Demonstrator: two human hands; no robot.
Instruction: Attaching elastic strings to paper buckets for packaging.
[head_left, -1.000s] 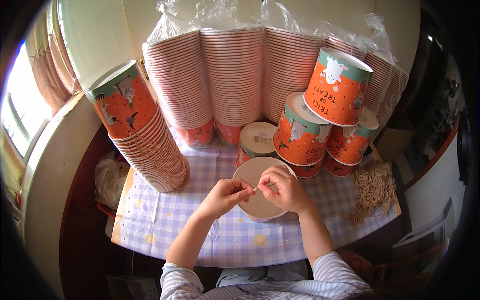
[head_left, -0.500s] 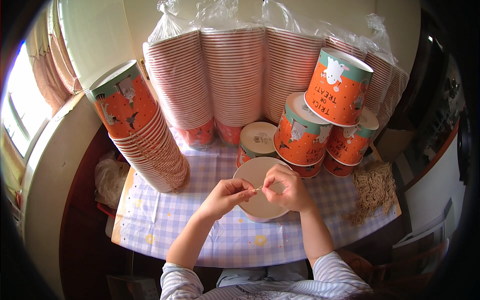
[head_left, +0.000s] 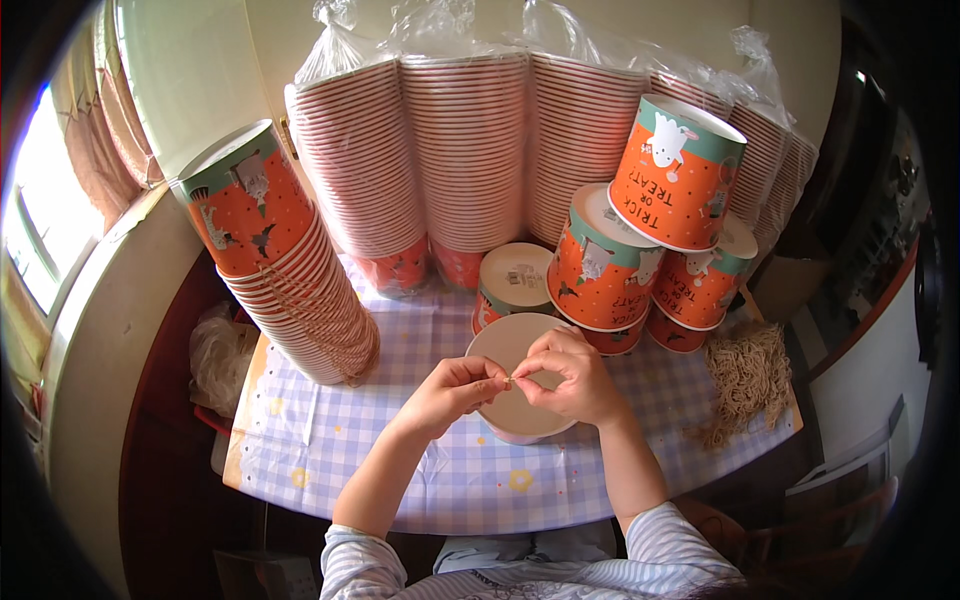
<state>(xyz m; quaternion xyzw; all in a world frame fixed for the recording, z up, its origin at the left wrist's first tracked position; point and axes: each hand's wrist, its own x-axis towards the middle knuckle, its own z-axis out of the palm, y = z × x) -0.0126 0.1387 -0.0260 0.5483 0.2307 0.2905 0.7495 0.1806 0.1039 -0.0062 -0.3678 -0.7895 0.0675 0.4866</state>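
Note:
Over an open paper bucket point(head_left: 525, 420) with a pale inside, both my hands meet fingertip to fingertip. Thumb and forefinger of my left hand point(head_left: 450, 395) pinch a thin tan cord point(head_left: 510, 381). My right hand point(head_left: 572, 380) pinches the same cord just to its right, its other fingers curled. Only a short piece of cord shows between the fingertips; whether it is joined to the bucket is hidden. Right behind the bucket stands an upside-down bucket point(head_left: 517, 275) with a green band and pale base.
At left leans a tall nested stack of orange buckets point(head_left: 240, 220) with cords hanging down its side. Plastic-wrapped bucket stacks point(head_left: 465, 160) line the back. Several upside-down orange buckets point(head_left: 605, 260) are piled at right, beside a heap of tan cords point(head_left: 748, 380). A checked cloth point(head_left: 400, 480) covers the table.
My right fingertips have shifted slightly left and closer to the left ones, so less cord shows between them. The left hand and the bucket stay nearly in place.

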